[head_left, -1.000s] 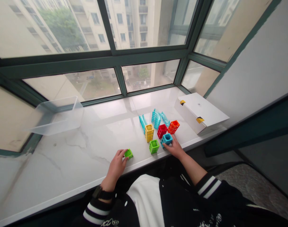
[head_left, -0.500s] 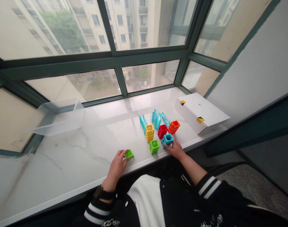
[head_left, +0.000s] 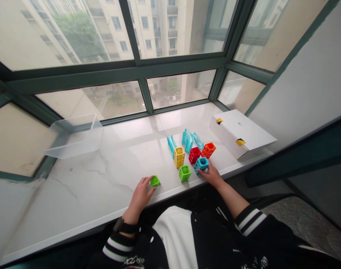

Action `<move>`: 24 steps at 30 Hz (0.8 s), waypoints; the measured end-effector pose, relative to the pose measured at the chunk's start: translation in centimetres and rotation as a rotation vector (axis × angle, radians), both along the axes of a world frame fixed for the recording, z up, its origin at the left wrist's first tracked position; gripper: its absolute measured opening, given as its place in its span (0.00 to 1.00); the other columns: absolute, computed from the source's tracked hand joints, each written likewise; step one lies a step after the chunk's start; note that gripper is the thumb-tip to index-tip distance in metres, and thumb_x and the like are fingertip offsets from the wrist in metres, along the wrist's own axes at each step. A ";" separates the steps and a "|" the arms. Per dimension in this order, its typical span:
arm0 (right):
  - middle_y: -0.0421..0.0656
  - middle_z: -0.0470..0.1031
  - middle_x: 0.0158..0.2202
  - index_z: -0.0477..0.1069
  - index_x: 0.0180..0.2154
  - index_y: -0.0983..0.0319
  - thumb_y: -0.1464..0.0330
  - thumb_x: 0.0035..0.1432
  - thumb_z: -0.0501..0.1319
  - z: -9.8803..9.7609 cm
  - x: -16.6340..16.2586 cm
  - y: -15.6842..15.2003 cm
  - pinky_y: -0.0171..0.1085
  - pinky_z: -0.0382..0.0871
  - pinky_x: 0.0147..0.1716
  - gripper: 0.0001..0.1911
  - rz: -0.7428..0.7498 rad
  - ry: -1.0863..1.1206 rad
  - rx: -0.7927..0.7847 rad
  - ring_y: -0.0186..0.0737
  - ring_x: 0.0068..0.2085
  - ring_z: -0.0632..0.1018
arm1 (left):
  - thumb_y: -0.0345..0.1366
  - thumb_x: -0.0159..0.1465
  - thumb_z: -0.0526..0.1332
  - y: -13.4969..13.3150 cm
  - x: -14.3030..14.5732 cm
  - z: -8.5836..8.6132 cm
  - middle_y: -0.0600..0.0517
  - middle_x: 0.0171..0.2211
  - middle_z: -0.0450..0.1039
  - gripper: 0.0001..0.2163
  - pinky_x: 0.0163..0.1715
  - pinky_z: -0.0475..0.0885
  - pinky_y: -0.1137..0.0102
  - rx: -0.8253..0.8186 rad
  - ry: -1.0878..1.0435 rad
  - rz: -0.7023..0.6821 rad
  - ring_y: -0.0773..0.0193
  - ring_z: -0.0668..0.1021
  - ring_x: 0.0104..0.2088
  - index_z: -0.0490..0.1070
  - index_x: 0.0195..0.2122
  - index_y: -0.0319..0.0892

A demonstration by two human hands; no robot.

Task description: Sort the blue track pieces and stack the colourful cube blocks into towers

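My left hand [head_left: 141, 192] rests near the front edge of the white sill, its thumb and fingers closed around a small, low green block [head_left: 155, 181]. On the right, my right hand [head_left: 213, 175] grips a stack of blue blocks [head_left: 201, 164], thumb on the near side; its other fingers are partly hidden behind the stack. Between the hands stands a taller green stack [head_left: 184, 173]. Just behind are a yellow stack [head_left: 179, 157], a red stack [head_left: 194, 155] and an orange stack [head_left: 208, 150] that leans in the view.
Clear turquoise track pieces [head_left: 188, 140] lie behind the stacks. A white box [head_left: 243, 130] with yellow-black tabs stands at the right by the wall. At the far left is a clear plastic bin [head_left: 75, 136]. Windows [head_left: 181, 89] border the sill [head_left: 125, 149].
The view has shifted slightly, moving everything a little to the right. My left thumb has loosened slightly from the small green block. The stacks stay in the same arrangement.
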State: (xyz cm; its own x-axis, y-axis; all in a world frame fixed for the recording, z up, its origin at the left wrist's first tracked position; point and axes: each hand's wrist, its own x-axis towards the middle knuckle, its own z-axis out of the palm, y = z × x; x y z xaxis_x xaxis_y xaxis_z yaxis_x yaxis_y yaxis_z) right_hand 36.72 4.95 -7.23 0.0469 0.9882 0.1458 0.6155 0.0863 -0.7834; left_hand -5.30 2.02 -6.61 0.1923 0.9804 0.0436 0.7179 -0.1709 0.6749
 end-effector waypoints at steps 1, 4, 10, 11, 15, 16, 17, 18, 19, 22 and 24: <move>0.51 0.79 0.55 0.68 0.60 0.57 0.49 0.60 0.67 -0.2 0.1 0.0 0.58 0.76 0.56 0.32 -0.002 0.007 -0.003 0.59 0.55 0.81 | 0.38 0.67 0.63 0.0 0.0 -0.1 0.47 0.55 0.74 0.22 0.53 0.79 0.60 -0.008 -0.016 0.002 0.55 0.80 0.54 0.72 0.62 0.50; 0.53 0.77 0.59 0.67 0.63 0.58 0.48 0.59 0.68 -0.8 0.3 0.1 0.61 0.73 0.60 0.36 0.003 0.022 -0.022 0.62 0.59 0.79 | 0.37 0.66 0.63 0.0 0.2 -0.3 0.46 0.56 0.75 0.23 0.54 0.79 0.58 -0.031 -0.086 0.068 0.55 0.80 0.54 0.70 0.63 0.48; 0.56 0.63 0.71 0.54 0.72 0.56 0.50 0.55 0.72 -1.8 1.8 -0.7 0.59 0.66 0.68 0.51 0.067 0.057 -0.056 0.60 0.69 0.70 | 0.50 0.59 0.71 0.5 1.0 0.0 0.41 0.55 0.78 0.27 0.53 0.80 0.54 -0.201 -0.442 0.266 0.50 0.84 0.50 0.73 0.55 0.42; 0.56 0.63 0.72 0.52 0.73 0.56 0.50 0.55 0.71 -1.9 2.2 -1.1 0.58 0.67 0.67 0.52 0.074 0.067 -0.055 0.59 0.69 0.71 | 0.51 0.57 0.73 0.5 1.1 0.2 0.40 0.55 0.78 0.29 0.53 0.80 0.54 -0.227 -0.516 0.292 0.50 0.84 0.50 0.73 0.55 0.42; 0.57 0.70 0.64 0.54 0.72 0.58 0.51 0.57 0.69 -2.1 3.6 -3.6 0.57 0.73 0.61 0.48 -0.031 0.068 -0.003 0.58 0.63 0.75 | 0.50 0.52 0.77 0.6 1.8 1.6 0.41 0.53 0.79 0.32 0.55 0.78 0.54 -0.266 -0.758 0.312 0.50 0.83 0.50 0.72 0.54 0.41; 0.57 0.73 0.60 0.57 0.70 0.59 0.50 0.58 0.67 -2.0 3.8 -4.3 0.56 0.76 0.58 0.45 -0.084 0.066 0.018 0.57 0.60 0.77 | 0.50 0.53 0.77 0.5 2.0 2.0 0.41 0.51 0.80 0.31 0.55 0.78 0.54 -0.253 -0.804 0.300 0.51 0.83 0.50 0.72 0.53 0.41; 0.55 0.75 0.55 0.60 0.67 0.60 0.50 0.59 0.66 -1.8 4.0 -4.9 0.55 0.78 0.54 0.41 -0.137 0.060 0.037 0.56 0.56 0.79 | 0.49 0.53 0.77 0.5 2.3 2.6 0.43 0.50 0.80 0.30 0.55 0.78 0.55 -0.234 -0.845 0.287 0.51 0.84 0.50 0.72 0.51 0.41; 0.52 0.78 0.50 0.65 0.63 0.61 0.50 0.61 0.65 -1.5 4.1 -5.6 0.52 0.79 0.50 0.35 -0.176 0.048 0.046 0.54 0.50 0.81 | 0.49 0.53 0.77 0.4 2.5 3.1 0.44 0.48 0.81 0.28 0.54 0.78 0.55 -0.216 -0.882 0.273 0.52 0.84 0.49 0.72 0.50 0.42; 0.49 0.78 0.44 0.69 0.57 0.61 0.50 0.62 0.64 -1.0 4.0 -6.1 0.50 0.79 0.46 0.29 -0.191 0.029 0.046 0.51 0.44 0.81 | 0.48 0.54 0.77 0.3 2.8 3.7 0.45 0.47 0.81 0.27 0.54 0.78 0.56 -0.200 -0.917 0.259 0.53 0.84 0.48 0.71 0.49 0.42; 0.43 0.76 0.30 0.74 0.37 0.59 0.53 0.67 0.59 1.3 2.7 -7.2 0.43 0.75 0.37 0.16 -0.064 -0.033 0.023 0.44 0.32 0.77 | 0.44 0.56 0.78 0.0 3.6 5.5 0.47 0.44 0.81 0.25 0.52 0.78 0.58 -0.162 -1.000 0.223 0.56 0.84 0.45 0.70 0.49 0.43; 0.42 0.75 0.27 0.73 0.31 0.58 0.55 0.69 0.58 3.5 1.1 -7.4 0.41 0.72 0.34 0.18 0.059 -0.033 0.054 0.42 0.30 0.75 | 0.41 0.56 0.78 -0.2 4.1 6.7 0.48 0.44 0.81 0.24 0.52 0.78 0.59 -0.149 -1.045 0.201 0.57 0.84 0.45 0.71 0.49 0.44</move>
State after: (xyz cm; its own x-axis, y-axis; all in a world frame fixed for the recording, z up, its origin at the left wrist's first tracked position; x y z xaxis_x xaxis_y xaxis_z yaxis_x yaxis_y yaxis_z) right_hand 37.78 -2.47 -3.71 -0.0165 0.9797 0.1998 0.6335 0.1649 -0.7560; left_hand -1.18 1.82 0.08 -0.0366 0.9989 -0.0295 -0.2211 0.0206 0.9750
